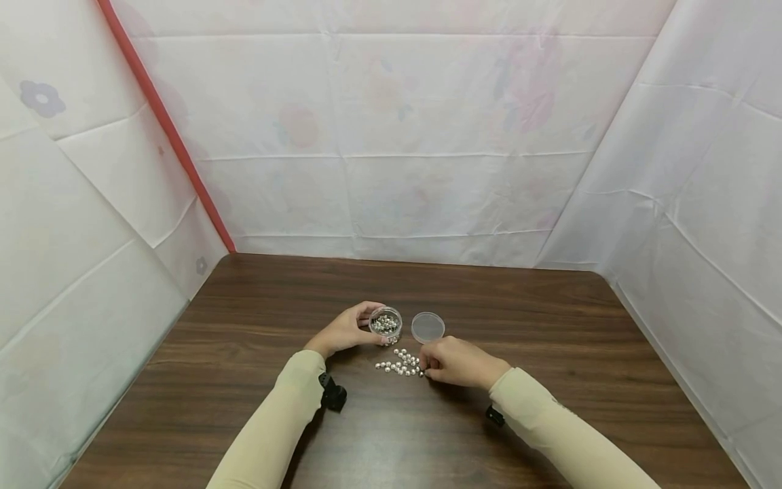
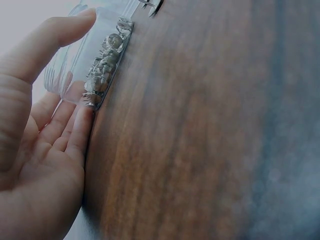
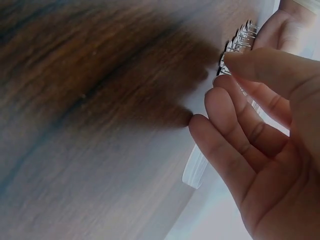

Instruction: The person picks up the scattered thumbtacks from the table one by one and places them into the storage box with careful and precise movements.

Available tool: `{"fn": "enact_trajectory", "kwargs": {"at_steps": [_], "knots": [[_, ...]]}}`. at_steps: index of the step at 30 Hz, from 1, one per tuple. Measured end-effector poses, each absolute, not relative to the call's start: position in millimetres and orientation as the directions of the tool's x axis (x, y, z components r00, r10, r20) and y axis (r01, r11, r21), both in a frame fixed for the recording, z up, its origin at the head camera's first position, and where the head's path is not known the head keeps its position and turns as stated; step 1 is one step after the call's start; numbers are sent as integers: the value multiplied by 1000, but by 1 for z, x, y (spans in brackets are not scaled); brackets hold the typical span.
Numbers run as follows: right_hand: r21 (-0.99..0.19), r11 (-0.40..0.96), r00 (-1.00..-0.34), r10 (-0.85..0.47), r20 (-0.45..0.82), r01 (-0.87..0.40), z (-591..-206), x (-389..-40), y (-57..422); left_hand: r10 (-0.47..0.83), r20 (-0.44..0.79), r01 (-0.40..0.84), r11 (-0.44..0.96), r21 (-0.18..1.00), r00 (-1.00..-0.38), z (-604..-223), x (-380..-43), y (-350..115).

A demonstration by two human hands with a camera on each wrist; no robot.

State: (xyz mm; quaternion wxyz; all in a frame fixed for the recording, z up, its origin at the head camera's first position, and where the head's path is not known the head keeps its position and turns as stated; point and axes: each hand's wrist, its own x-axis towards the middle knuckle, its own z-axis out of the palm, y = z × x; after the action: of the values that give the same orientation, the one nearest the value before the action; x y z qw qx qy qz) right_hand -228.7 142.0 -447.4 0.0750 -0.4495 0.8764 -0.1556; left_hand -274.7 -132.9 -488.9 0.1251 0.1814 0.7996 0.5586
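My left hand (image 1: 345,331) grips a clear round plastic jar (image 2: 75,55), thumb on one side and fingers round the other. Silver thumbtacks (image 1: 385,324) lie inside the jar, which stands on the table. Several more loose thumbtacks (image 1: 400,367) are spread over the wood in front of it; in the right wrist view some thumbtacks (image 3: 242,37) show their pins pointing up. At the right edge of this group, my right hand (image 1: 461,361) has thumb and forefinger together at a thumbtack (image 1: 421,373). Its contact with that tack is partly hidden by the fingers.
A clear round lid (image 1: 428,327) lies flat to the right of the jar, just beyond my right hand. The dark wooden table (image 1: 244,326) is bordered by white cloth walls (image 1: 397,136) at the back and sides.
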Motion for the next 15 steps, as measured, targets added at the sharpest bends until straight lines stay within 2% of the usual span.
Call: {"fn": "enact_trajectory", "kwargs": {"at_steps": [15], "knots": [[-327, 530, -578, -814, 64, -782, -448, -228, 143, 437, -1, 155, 320, 935, -899, -489, -275, -133]]}}
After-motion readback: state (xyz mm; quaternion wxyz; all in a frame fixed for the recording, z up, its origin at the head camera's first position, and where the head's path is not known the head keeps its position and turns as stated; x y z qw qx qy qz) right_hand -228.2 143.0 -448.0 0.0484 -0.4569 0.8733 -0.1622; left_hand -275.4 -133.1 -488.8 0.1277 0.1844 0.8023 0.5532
